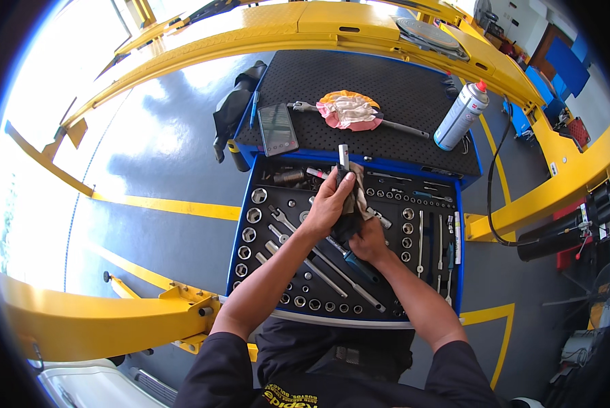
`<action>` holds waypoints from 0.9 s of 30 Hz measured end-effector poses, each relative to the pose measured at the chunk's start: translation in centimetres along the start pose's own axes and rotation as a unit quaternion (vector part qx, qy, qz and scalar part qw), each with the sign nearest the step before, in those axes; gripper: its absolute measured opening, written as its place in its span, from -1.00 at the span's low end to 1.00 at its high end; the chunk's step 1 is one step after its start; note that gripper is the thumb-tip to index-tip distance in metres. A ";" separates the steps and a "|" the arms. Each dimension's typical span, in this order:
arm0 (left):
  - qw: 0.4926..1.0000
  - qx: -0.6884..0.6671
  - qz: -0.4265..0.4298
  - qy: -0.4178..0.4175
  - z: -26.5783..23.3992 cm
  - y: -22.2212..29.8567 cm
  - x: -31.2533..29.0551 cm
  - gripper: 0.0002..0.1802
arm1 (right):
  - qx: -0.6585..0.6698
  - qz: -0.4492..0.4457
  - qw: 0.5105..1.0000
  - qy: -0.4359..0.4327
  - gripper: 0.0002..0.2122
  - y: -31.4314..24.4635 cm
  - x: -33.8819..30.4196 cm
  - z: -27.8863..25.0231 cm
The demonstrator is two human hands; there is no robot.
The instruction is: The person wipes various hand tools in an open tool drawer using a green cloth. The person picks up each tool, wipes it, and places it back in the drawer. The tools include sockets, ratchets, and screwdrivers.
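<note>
Above the open tool drawer [386,315], my left hand [328,207] is closed around a shiny metal cylinder [344,155], whose end sticks up past my thumb. The rest of the cylinder is hidden by my fingers and a rag [359,187], beige in part and dark below. Lower and to the right, my right hand [368,241] grips the dark lower part of the rag. Beneath my hands lie a blue-handled tool [361,267], long metal bars [349,280], an open-ended wrench [282,217] and sockets [248,234] in black foam.
On the cabinet's black top [305,75] lie a phone [278,129], crumpled cloths [349,111] over a long-handled tool [405,128], and a spray can [461,117]. Black gloves [237,105] hang at its left edge. Yellow lift beams [250,35] surround the cabinet.
</note>
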State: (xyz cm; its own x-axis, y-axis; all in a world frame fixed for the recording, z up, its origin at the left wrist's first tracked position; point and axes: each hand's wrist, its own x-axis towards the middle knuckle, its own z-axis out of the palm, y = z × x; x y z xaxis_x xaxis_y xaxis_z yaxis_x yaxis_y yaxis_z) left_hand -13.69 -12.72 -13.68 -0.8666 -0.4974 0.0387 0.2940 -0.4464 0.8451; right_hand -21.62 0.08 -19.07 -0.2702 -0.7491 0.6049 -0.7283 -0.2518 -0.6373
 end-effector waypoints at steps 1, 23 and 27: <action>0.999 -0.004 0.005 0.053 -0.1 -0.4 0.1 -0.66 | 0.005 0.009 1.000 -0.019 -0.77 -0.2 0.0 0.0; 0.986 -0.003 0.113 0.120 -1.0 0.9 0.2 -0.69 | 0.013 0.077 0.994 -0.080 -0.79 -2.4 0.9 -1.2; 0.967 -0.124 0.147 0.168 -2.4 2.5 0.8 -0.69 | 0.028 0.095 0.989 -0.115 -0.77 -3.7 1.5 -1.6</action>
State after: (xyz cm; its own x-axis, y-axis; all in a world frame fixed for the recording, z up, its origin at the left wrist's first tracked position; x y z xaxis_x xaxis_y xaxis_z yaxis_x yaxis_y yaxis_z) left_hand -12.71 -16.02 -12.86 -0.5632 -0.8249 0.0487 0.6319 -0.3920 0.6686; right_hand -20.38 0.88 -15.03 -0.2437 -0.9036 0.3524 -0.6407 -0.1227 -0.7579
